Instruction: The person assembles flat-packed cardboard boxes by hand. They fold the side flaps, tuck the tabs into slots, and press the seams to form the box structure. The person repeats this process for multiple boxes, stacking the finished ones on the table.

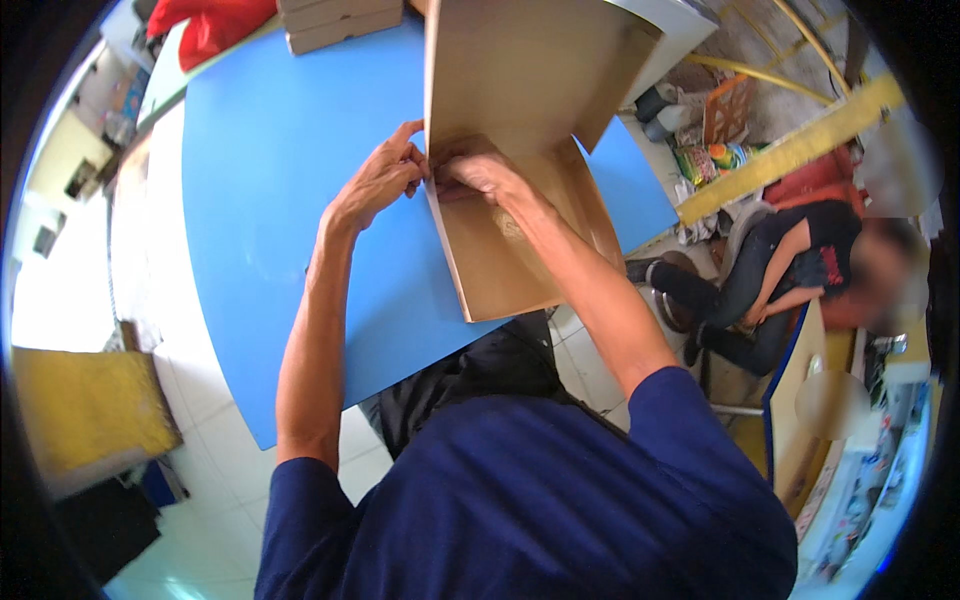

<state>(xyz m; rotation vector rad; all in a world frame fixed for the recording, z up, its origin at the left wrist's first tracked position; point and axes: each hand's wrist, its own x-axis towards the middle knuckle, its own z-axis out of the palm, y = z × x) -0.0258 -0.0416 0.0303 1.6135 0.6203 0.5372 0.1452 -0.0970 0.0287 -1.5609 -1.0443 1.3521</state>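
A brown cardboard box lies on the blue table with its lid raised at the far side. Outside its left wall is my left hand, the index finger stretched toward the lid's edge and the other fingers curled, tips at the wall near the hinge corner. Reaching over the box, my right hand is inside that same corner with its fingers bent against the left wall. The wall's edge lies between my two hands. My right fingertips are partly hidden in the shade of the corner.
The blue table carries a stack of flat cardboard boxes at its far edge, near a red cloth. To the right, beyond a yellow bar, a person sits. A yellow block stands on the tiled floor at left.
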